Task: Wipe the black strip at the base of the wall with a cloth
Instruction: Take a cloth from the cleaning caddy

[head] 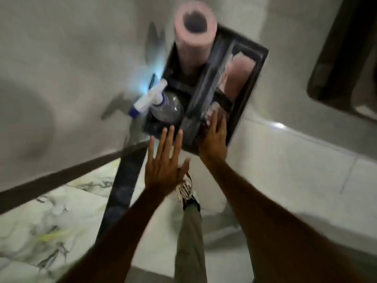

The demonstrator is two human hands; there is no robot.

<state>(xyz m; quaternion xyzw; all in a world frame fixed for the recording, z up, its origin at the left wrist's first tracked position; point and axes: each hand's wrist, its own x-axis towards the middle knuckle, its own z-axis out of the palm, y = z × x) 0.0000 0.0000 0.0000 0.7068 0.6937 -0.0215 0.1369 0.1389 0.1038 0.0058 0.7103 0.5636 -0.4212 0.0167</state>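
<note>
Both open hands (189,152) reach above black strip (67,176), lower left.

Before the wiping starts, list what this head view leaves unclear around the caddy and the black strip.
- Cloth: motion blur leaves the pink mass in the black caddy unidentifiable.
- Right hand: its fingertips reach into the caddy, blurred; whether it grips anything cannot be told.
- Black strip: cut off by the left edge, hidden behind the left hand and caddy.
- Spray bottle: label unreadable, washed by glare.
</note>
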